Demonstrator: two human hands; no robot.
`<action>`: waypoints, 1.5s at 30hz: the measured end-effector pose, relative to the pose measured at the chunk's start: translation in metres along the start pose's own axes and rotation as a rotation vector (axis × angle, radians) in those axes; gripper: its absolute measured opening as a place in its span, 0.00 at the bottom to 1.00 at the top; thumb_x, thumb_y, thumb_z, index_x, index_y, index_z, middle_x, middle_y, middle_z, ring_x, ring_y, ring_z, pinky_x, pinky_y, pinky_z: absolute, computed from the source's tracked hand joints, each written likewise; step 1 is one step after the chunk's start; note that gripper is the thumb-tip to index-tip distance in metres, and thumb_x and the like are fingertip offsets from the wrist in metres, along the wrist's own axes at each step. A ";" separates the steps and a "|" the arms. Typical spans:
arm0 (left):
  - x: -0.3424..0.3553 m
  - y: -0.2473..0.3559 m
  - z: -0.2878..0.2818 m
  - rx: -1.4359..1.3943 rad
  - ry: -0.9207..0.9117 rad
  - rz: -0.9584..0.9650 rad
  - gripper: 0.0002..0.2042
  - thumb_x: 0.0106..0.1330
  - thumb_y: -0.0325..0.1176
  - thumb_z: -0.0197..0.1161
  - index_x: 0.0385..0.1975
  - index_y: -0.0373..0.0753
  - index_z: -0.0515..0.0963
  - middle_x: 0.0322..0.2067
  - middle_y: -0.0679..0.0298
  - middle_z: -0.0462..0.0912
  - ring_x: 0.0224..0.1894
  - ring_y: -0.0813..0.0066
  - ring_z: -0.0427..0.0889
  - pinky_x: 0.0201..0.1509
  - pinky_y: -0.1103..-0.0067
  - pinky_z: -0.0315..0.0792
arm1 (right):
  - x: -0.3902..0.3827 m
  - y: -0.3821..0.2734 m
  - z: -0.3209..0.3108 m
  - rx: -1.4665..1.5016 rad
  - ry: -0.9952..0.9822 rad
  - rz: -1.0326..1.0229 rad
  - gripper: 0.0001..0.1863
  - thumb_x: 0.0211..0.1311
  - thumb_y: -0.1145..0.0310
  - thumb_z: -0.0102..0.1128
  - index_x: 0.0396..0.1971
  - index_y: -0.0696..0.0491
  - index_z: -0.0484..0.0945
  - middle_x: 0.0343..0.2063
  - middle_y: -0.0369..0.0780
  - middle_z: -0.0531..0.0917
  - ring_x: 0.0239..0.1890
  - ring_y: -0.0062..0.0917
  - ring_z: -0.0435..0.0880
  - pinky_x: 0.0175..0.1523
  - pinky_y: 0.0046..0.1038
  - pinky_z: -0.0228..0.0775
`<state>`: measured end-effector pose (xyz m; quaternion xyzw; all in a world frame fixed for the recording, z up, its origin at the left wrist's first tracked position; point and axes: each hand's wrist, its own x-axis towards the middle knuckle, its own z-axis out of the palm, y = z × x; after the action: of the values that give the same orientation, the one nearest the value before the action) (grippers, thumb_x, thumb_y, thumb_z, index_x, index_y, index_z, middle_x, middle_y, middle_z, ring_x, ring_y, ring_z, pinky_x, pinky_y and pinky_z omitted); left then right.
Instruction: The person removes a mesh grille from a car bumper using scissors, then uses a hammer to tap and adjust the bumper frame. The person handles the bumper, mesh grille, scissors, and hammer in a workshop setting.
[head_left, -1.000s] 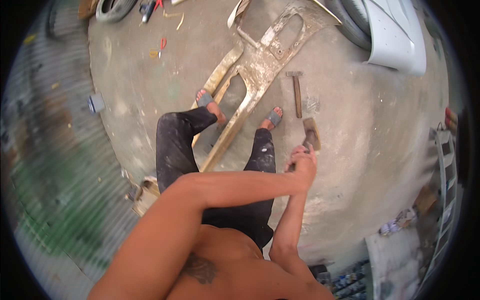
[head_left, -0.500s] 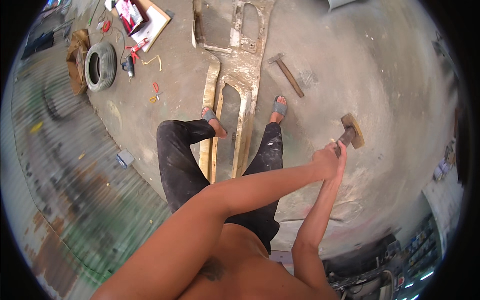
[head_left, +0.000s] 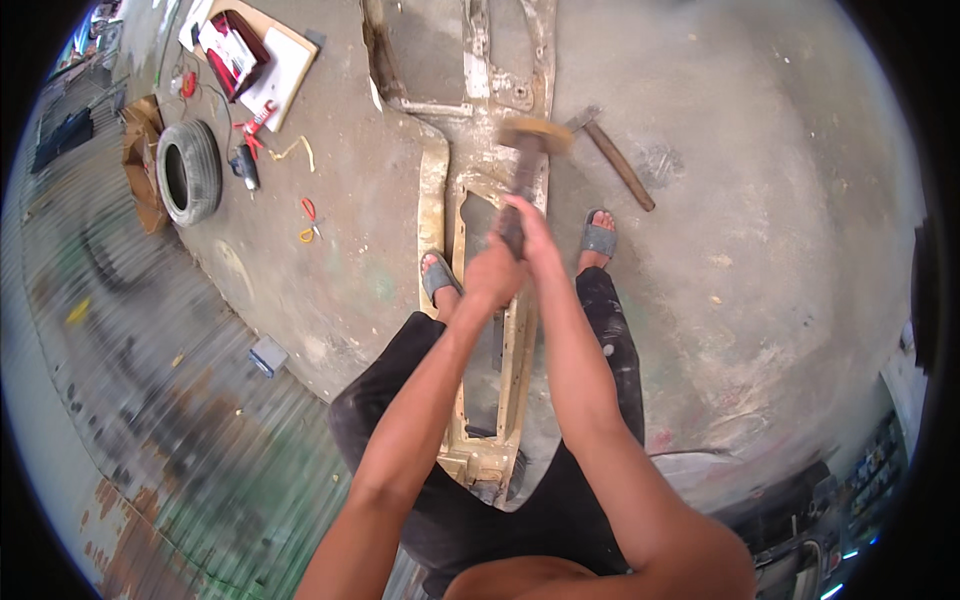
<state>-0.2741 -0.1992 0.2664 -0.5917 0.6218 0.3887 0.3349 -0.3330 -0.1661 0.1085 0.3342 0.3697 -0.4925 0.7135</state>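
Observation:
Both my hands grip the dark handle of a sledgehammer (head_left: pixel 540 134), one above the other. My left hand (head_left: pixel 494 274) closes round the lower handle, and my right hand (head_left: pixel 535 230) holds it just above. The tan, blocky head is smeared by motion and appears over a long metal vehicle body frame (head_left: pixel 514 350). That frame is rusty, with flaking off-white and yellowish paint, and lies on the floor between my legs. I cannot tell whether the head touches it. My left sandalled foot (head_left: pixel 440 275) is at the frame's left rail; my right foot (head_left: pixel 599 236) stands on the concrete.
A wooden-handled hammer (head_left: pixel 620 168) lies right of the frame. At left are a tyre (head_left: pixel 189 172), torn cardboard (head_left: pixel 143 165), scissors (head_left: pixel 309 220), a heat-gun-like tool (head_left: pixel 244 167), a red-handled tool (head_left: pixel 257 128) and a board (head_left: pixel 289 75). Corrugated sheet metal (head_left: pixel 170 400) borders the floor.
The sledgehammer has swung from beside me on the right to in front of me, over the frame. Both hands moved left with it, and my view has turned slightly.

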 end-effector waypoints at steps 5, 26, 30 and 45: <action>0.050 -0.072 -0.024 -0.167 0.091 -0.085 0.37 0.57 0.46 0.64 0.56 0.19 0.63 0.45 0.33 0.80 0.51 0.41 0.81 0.54 0.63 0.75 | 0.091 0.037 0.056 -0.250 -0.019 0.147 0.14 0.55 0.63 0.67 0.36 0.55 0.76 0.23 0.40 0.80 0.23 0.29 0.79 0.35 0.32 0.74; 0.068 0.136 0.072 -0.195 -0.400 0.179 0.35 0.55 0.38 0.62 0.58 0.19 0.61 0.45 0.40 0.82 0.48 0.49 0.84 0.51 0.64 0.77 | -0.026 -0.121 -0.155 -0.261 0.229 -0.124 0.18 0.61 0.53 0.61 0.35 0.55 0.79 0.29 0.38 0.84 0.28 0.27 0.82 0.38 0.31 0.75; 0.041 0.171 0.108 -0.140 -0.280 0.268 0.25 0.58 0.43 0.63 0.46 0.24 0.74 0.38 0.44 0.84 0.41 0.47 0.85 0.46 0.64 0.78 | -0.119 -0.143 -0.129 -0.017 0.073 -0.007 0.20 0.63 0.55 0.59 0.43 0.57 0.80 0.36 0.38 0.85 0.35 0.26 0.83 0.42 0.30 0.75; -0.177 -0.095 -0.096 0.626 0.235 -0.051 0.19 0.68 0.42 0.61 0.51 0.34 0.76 0.48 0.48 0.77 0.50 0.46 0.77 0.55 0.62 0.71 | -0.216 -0.138 -0.086 -1.121 0.392 -0.108 0.26 0.57 0.65 0.59 0.53 0.61 0.66 0.38 0.50 0.81 0.35 0.37 0.84 0.44 0.37 0.75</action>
<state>-0.1618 -0.1995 0.4583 -0.5162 0.7305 0.0992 0.4360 -0.5329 -0.0353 0.2350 -0.0279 0.7146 -0.1872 0.6735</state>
